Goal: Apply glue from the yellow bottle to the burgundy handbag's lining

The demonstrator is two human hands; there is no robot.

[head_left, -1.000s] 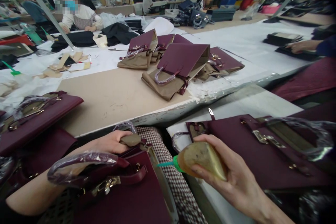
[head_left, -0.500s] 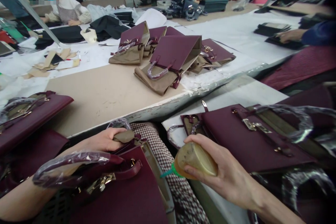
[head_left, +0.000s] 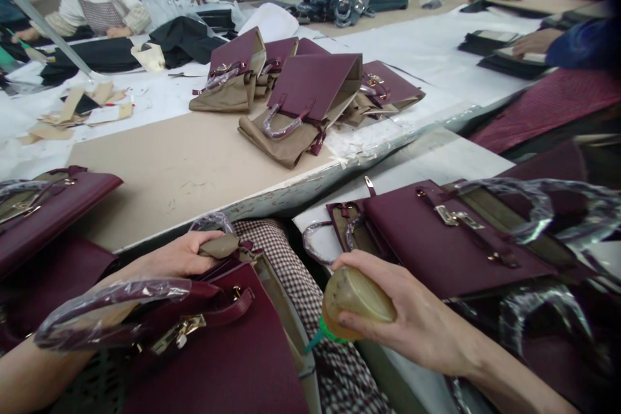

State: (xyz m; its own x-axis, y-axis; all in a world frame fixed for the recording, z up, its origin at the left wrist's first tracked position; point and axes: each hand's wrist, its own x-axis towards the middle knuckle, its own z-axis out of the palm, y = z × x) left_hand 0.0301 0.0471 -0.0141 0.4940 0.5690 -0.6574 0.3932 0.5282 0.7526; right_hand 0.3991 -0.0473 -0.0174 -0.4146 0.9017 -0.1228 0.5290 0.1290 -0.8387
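Note:
A burgundy handbag (head_left: 218, 356) with plastic-wrapped handles rests on my lap at the lower left. My left hand (head_left: 182, 255) is closed on a tan flap at the bag's top corner. My right hand (head_left: 407, 320) is wrapped round a yellowish squeeze bottle (head_left: 354, 301) with a green nozzle that points down and left, toward the bag's open edge. The nozzle tip hangs just beside that edge, above my checked trousers (head_left: 291, 265).
Another burgundy bag (head_left: 436, 239) lies on the white side table at the right. More bags lie at the left (head_left: 43, 207) and in a pile (head_left: 301, 90) across the tan worktable (head_left: 184, 168). Other people work at the far tables; a person's hand (head_left: 533, 44) rests at the right.
My right hand tipped the bottle so its nozzle points downward and drew closer to the bag's edge. The view dropped slightly. My left hand kept its hold.

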